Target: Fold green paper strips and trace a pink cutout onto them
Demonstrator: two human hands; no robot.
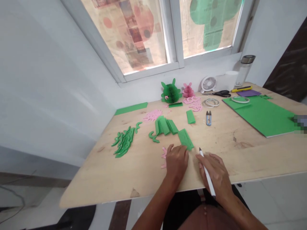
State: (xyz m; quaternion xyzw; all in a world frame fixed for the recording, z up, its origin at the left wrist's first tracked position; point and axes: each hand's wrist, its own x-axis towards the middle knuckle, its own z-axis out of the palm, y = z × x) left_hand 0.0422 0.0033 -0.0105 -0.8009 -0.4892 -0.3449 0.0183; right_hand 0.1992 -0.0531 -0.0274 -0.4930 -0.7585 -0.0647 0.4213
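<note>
My left hand rests palm down on the table with its fingers bent and a little apart. Its fingertips meet the lower edge of a folded green paper piece, and I cannot tell whether they press on it. A pink paper cutout sticks out from the left side of this hand, partly hidden. In my right hand is a white pen, its dark tip pointing away from me just right of the green piece. More folded green paper pieces stand beyond my left hand, near a curved green cutout.
Green cutouts are piled at the left, pink cutouts further back. Blue thread snips, tape rolls, black scissors, a yellow cutter, a fan and a bottle lie or stand beyond. Green sheets cover the right side.
</note>
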